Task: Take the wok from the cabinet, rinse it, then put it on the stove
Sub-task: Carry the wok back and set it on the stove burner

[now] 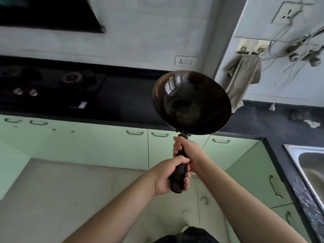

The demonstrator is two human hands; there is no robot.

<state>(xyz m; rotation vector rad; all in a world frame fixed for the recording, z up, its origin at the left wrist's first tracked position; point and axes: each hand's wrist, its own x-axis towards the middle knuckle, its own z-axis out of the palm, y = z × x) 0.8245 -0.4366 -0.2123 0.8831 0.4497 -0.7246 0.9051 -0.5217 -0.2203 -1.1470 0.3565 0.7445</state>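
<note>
i hold the wok [191,102] out in front of me by its black handle [178,174], with both hands wrapped shut around it: my right hand [185,149] sits higher, near the metal bracket under the bowl, and my left hand [168,176] grips the lower end. the bowl is tilted so i look into its dark, glossy inside. it hangs in the air above the edge of the dark counter [131,100], touching nothing.

the stove [52,79] lies to my left on that counter and the steel sink [308,165] is at my right, at the edge of view. i cannot tell from here whether the wok is wet, so i cannot say if the rinse is behind me; the cabinet doors [87,137] below all look closed.

to do this carry well, i judge i should keep both hands tight, since the weight sits far out past my grip. i want the bowl level before i lower it, clear of the hanging cloth [243,79], and set down gently wherever it goes next.
</note>
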